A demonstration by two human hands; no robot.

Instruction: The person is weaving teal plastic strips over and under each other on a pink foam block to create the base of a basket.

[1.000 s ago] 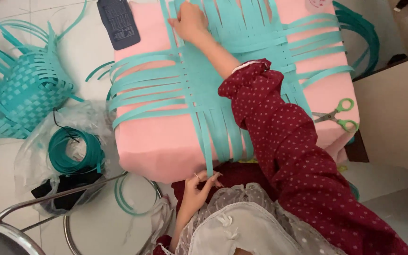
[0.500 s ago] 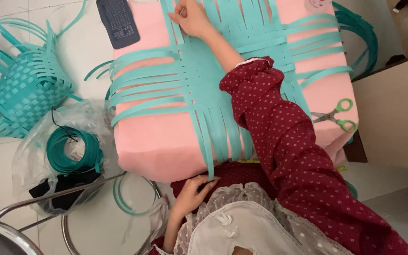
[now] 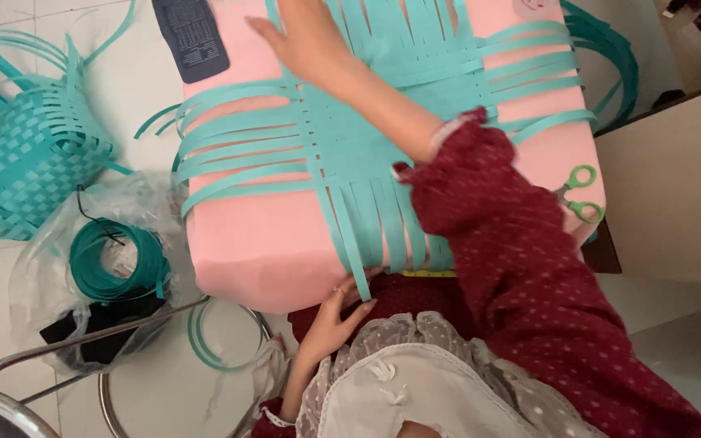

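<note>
the top edge cuts off the woven teal strips (image 3: 383,138) and dark card (image 3: 192,36).

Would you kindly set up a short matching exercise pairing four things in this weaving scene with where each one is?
Things:
1. scissors
2. coil of teal strip
3. half-woven basket
4. dark flat card

Places:
A. inside a clear plastic bag on the floor
B. at the pink cushion's far left corner
C. on the pink cushion's right edge
D. on the floor, far left

Pairs: 1-C, 2-A, 3-D, 4-B
</note>
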